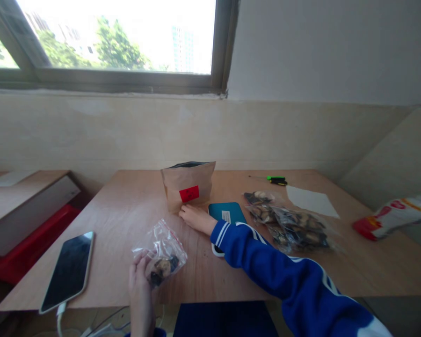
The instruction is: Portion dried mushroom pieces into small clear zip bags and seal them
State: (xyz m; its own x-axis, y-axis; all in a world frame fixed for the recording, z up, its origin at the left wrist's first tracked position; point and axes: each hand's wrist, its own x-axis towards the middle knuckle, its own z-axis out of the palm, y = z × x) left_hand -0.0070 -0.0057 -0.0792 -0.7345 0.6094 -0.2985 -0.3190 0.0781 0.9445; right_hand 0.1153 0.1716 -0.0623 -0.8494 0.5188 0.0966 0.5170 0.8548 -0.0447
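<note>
My left hand (140,271) grips a clear zip-lock bag (164,248) by its side, near the front edge of the table. Dark and tan pieces, which look like dried mushrooms, lie at the bottom of this bag. Farther back stands a brown kraft paper pouch (188,180) with a red label, upright and with its top gaping. My right hand (194,217) is at the pouch's lower front edge, its fingers bent against it. Under the blue right sleeve lies a teal, flat device (228,211) with a white sticker, partly covered by the arm.
Several filled clear bags (298,227) are piled on the right of the table (119,206). Behind them lie screwdrivers (277,180) and a white paper sheet (312,200). A red-and-white package (393,215) is far right. On the left rests a tablet (68,271) with a cable plugged in.
</note>
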